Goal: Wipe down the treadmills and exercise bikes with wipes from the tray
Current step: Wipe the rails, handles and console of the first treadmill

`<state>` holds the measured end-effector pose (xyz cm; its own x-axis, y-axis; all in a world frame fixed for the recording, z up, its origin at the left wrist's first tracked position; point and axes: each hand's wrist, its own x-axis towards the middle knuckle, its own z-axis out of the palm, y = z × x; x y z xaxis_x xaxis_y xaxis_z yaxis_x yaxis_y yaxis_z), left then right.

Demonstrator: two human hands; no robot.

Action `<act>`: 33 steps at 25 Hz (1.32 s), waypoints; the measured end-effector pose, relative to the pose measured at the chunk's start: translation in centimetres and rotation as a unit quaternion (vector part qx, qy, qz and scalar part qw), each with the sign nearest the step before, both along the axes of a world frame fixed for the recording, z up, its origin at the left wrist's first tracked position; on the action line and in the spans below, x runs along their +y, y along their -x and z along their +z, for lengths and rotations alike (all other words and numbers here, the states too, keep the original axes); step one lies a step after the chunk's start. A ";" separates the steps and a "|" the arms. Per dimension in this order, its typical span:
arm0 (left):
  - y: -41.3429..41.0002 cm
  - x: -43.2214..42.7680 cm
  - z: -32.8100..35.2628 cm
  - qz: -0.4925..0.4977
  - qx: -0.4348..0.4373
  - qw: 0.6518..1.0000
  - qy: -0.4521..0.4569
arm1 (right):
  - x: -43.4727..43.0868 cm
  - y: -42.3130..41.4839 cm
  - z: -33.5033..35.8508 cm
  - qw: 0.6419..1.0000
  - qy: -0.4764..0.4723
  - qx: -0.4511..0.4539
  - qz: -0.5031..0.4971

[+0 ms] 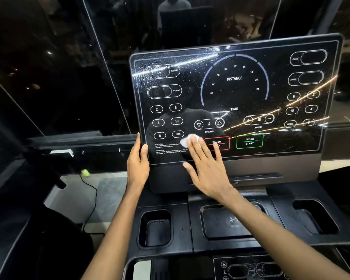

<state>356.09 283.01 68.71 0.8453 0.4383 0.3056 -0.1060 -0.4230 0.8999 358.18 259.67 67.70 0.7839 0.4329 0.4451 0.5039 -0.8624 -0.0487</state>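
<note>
White wipe [190, 139] lies crumpled against the treadmill's glossy, droplet-speckled console screen [234, 93].

- The treadmill console panel [234, 93] reads DISTANCE and TIME at its centre.
- The dial [235, 66] around DISTANCE is numbered 00 to 24 in threes.
- Left keys: 2, 8, 4, 10, 6, PROG, with INCLINE above.
- Lower middle labels: INCLINE, SPEED.
- Green box [249, 141]: QUICK START.
- Red box [216, 142]: PAUSE.
- Bottom left: "Warm tips".

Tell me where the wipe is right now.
In the head view, the wipe is pressed under the right hand against the lower middle of the screen, just left of the red PAUSE button.
</note>
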 end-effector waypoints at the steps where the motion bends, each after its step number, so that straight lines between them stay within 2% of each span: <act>1: -0.2 0.2 0.1 0.000 -0.002 1.000 -0.003 | 1.2 -0.8 1.4 1.000 -0.020 -0.008 -0.009; 5: -1.2 1.3 0.9 -0.018 -0.023 0.999 -0.012 | 4.7 -3.6 5.9 0.997 -0.014 -0.064 0.032; 8: -2.0 1.6 2.1 -0.020 -0.014 1.000 -0.012 | 6.2 -6.1 9.7 0.995 -0.052 -0.085 0.011; 12: -3.3 1.8 4.3 -0.031 -0.037 0.999 -0.019 | 8.8 -8.2 13.1 0.992 -0.047 -0.115 0.023; 16: -5.5 2.1 7.8 -0.018 -0.070 0.995 -0.070 | 11.5 -9.1 15.4 0.990 -0.067 -0.120 0.022; 20: -6.8 2.6 10.8 -0.020 -0.092 0.990 -0.107 | 11.3 -9.9 16.7 0.982 -0.144 -0.120 -0.038; 28: -8.0 1.9 16.7 -0.017 -0.108 0.955 -0.275 | 8.1 -9.8 15.7 0.956 -0.240 -0.105 -0.133; 33: -10.7 1.7 19.7 -0.010 -0.109 0.900 -0.423 | 6.3 -9.0 14.0 0.975 -0.180 -0.107 -0.080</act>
